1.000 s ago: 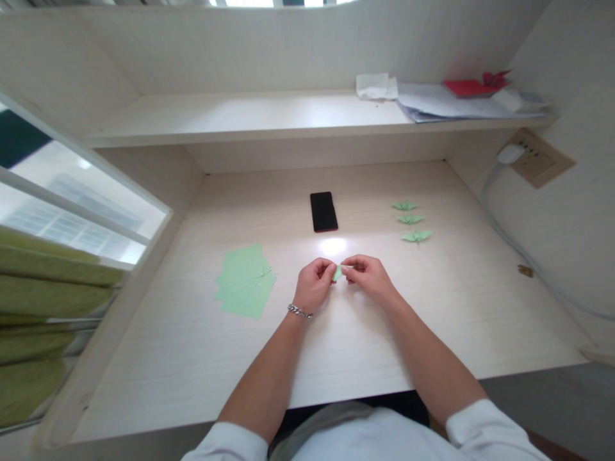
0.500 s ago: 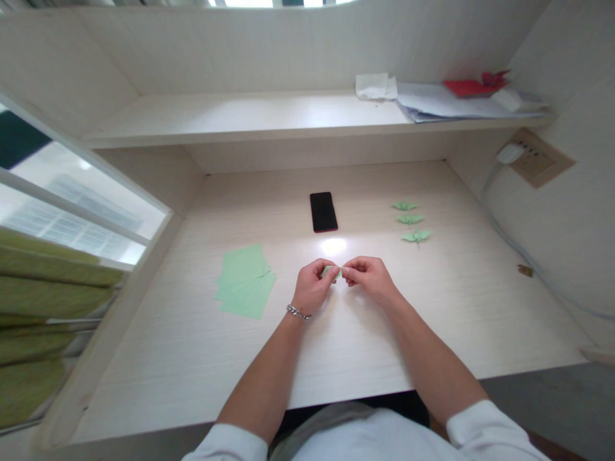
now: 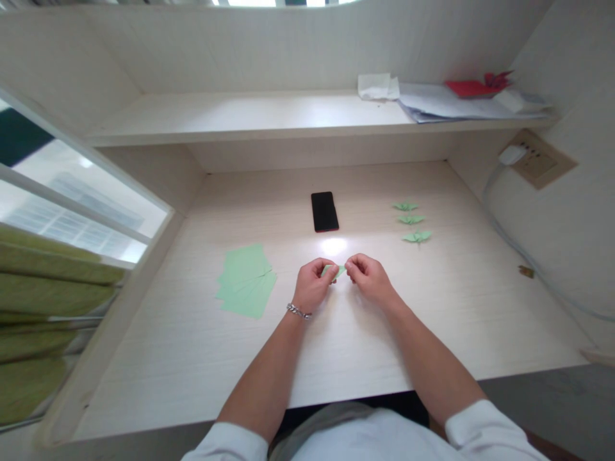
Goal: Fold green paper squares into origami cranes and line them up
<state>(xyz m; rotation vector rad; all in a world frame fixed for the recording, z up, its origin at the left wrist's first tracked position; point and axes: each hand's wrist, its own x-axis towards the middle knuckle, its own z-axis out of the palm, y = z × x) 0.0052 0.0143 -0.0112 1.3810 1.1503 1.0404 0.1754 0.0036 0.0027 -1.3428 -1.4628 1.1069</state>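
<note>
A small piece of folded green paper (image 3: 340,271) is held just above the desk, in front of my body. My left hand (image 3: 313,285) pinches it between thumb and fingers, covering much of it. At the paper's right tip, my right hand (image 3: 369,276) has its thumb and forefinger closed together on the pointed end. The exact shape of the fold is too small to make out. To the left lies a fanned stack of green paper sheets (image 3: 245,282). Three folded green paper cranes, among them the nearest crane (image 3: 417,237), sit in a column on the right.
A black phone (image 3: 325,212) lies on the desk (image 3: 365,358) beyond my hands. Papers (image 3: 446,102) and a red folded item (image 3: 497,80) rest on the shelf above. A white cable (image 3: 509,237) runs from the wall socket (image 3: 545,160) down the right side.
My right hand has shifted slightly right and up along the folded paper, so more of its green tip shows between the hands. My left hand stays in place.
</note>
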